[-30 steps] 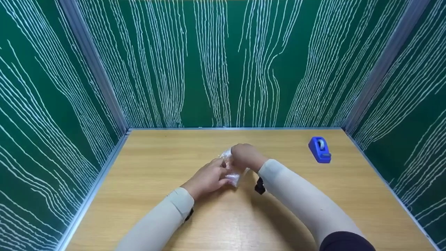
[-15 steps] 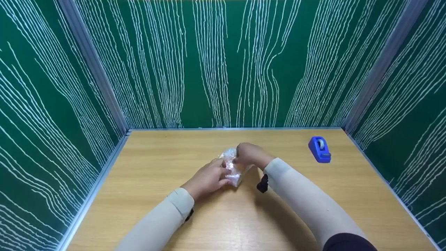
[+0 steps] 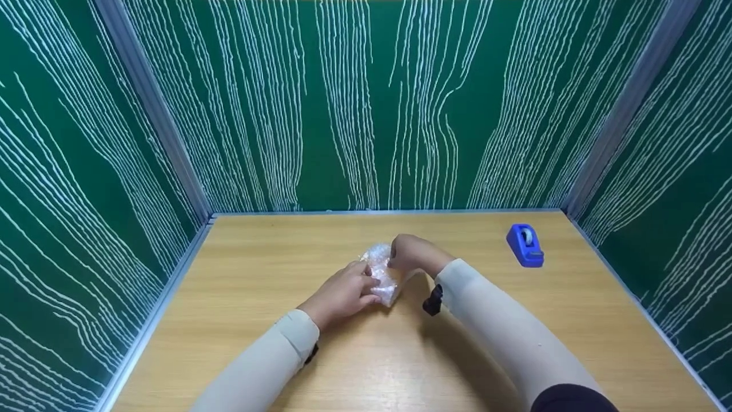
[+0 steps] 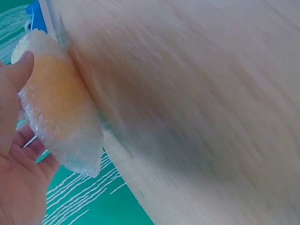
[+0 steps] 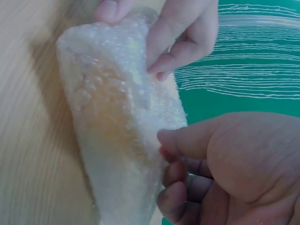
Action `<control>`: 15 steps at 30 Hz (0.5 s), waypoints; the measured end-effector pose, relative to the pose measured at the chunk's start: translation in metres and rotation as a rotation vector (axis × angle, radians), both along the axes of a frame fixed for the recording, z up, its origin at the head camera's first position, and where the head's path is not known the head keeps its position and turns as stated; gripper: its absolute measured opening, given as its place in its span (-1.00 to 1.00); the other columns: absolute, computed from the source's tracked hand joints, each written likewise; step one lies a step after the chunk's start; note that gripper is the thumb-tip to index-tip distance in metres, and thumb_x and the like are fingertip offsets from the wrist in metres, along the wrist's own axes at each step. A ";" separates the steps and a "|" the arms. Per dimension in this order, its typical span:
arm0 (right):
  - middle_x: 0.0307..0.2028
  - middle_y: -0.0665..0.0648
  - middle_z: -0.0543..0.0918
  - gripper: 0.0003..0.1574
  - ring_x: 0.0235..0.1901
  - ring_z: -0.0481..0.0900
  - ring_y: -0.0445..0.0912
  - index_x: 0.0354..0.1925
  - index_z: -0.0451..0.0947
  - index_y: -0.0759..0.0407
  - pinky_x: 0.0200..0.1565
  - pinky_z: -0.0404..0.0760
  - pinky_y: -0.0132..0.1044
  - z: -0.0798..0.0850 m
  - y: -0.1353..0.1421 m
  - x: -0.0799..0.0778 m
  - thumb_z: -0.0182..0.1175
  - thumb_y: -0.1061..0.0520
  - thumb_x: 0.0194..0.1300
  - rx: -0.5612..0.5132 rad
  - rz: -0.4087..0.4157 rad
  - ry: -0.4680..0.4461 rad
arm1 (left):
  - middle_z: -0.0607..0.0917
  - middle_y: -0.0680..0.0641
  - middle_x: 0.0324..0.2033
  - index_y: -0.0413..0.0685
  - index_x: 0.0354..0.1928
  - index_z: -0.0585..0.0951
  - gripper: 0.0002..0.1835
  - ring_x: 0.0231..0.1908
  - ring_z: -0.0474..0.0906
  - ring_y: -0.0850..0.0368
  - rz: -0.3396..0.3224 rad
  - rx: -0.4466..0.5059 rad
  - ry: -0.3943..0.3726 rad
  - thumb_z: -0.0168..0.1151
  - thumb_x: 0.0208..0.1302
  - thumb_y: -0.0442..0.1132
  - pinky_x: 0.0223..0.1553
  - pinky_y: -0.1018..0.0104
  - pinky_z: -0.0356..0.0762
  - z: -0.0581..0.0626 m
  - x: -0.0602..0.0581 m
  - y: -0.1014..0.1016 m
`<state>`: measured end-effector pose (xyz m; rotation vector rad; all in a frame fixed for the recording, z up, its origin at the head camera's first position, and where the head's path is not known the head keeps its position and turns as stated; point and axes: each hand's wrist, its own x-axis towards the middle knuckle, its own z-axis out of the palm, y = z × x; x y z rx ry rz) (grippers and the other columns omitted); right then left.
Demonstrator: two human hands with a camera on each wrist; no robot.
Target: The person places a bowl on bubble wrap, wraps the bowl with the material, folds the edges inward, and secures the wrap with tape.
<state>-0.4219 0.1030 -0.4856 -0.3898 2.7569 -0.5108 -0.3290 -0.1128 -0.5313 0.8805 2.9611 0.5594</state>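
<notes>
A bundle of clear bubble wrap lies near the middle of the wooden table, with something orange-yellow showing blurrily through the layers in both wrist views. My left hand holds the bundle from its left side; in the left wrist view the thumb lies on the wrap and the other fingers sit along its edge. At the right side, my right hand pinches the edge of the bubble wrap between thumb and curled fingers. What exactly is inside the wrap cannot be made out.
A blue tape dispenser with a roll of tape stands at the back right of the table. Green panels with white wavy lines enclose the back and both sides.
My right hand has shifted a little to the right, away from the left hand, baring more of the bubble wrap. The left hand and the tape dispenser have stayed in place.
</notes>
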 end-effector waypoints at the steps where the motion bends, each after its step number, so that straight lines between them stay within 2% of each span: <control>1: -0.10 0.21 0.86 -0.73 -0.10 0.78 0.14 -0.01 0.82 0.25 0.17 0.81 0.09 -0.001 0.000 0.001 0.48 0.06 0.51 0.002 0.002 0.012 | 0.61 0.01 0.17 0.12 0.28 0.84 -0.58 0.23 0.52 0.11 0.001 0.000 0.001 0.42 0.61 0.17 0.46 0.08 0.64 0.000 0.000 0.000; 5: -0.17 0.18 0.83 -0.78 -0.20 0.73 0.10 -0.06 0.80 0.21 0.05 0.78 0.02 -0.002 -0.001 0.006 0.46 0.08 0.52 0.020 0.018 0.061 | 0.61 0.01 0.15 0.11 0.27 0.83 -0.58 0.21 0.51 0.11 -0.001 0.002 0.001 0.41 0.62 0.17 0.44 0.09 0.65 0.000 0.000 0.000; 9: -0.11 0.21 0.83 -0.67 -0.17 0.72 0.10 0.02 0.78 0.25 0.11 0.78 0.04 -0.002 -0.001 0.007 0.39 0.00 0.60 0.005 0.018 0.073 | 0.62 0.00 0.23 0.12 0.27 0.83 -0.57 0.30 0.52 0.08 0.004 0.010 -0.009 0.40 0.61 0.19 0.54 0.04 0.59 0.001 0.001 0.000; 12: -0.10 0.21 0.84 -0.58 -0.15 0.74 0.10 0.04 0.79 0.25 0.15 0.79 0.07 -0.002 0.000 0.006 0.44 -0.09 0.58 -0.006 0.023 0.063 | 0.62 -0.02 0.31 0.13 0.29 0.83 -0.56 0.39 0.52 0.06 0.014 0.016 -0.024 0.40 0.61 0.20 0.63 0.00 0.52 0.001 0.002 0.000; 15: -0.15 0.18 0.84 -0.67 -0.18 0.73 0.10 -0.03 0.80 0.22 0.12 0.79 0.06 -0.003 0.001 0.006 0.50 -0.03 0.52 -0.017 0.028 0.061 | 0.62 -0.02 0.31 0.14 0.31 0.82 -0.54 0.38 0.52 0.06 0.016 0.018 -0.032 0.40 0.61 0.21 0.62 0.01 0.53 0.001 0.002 0.000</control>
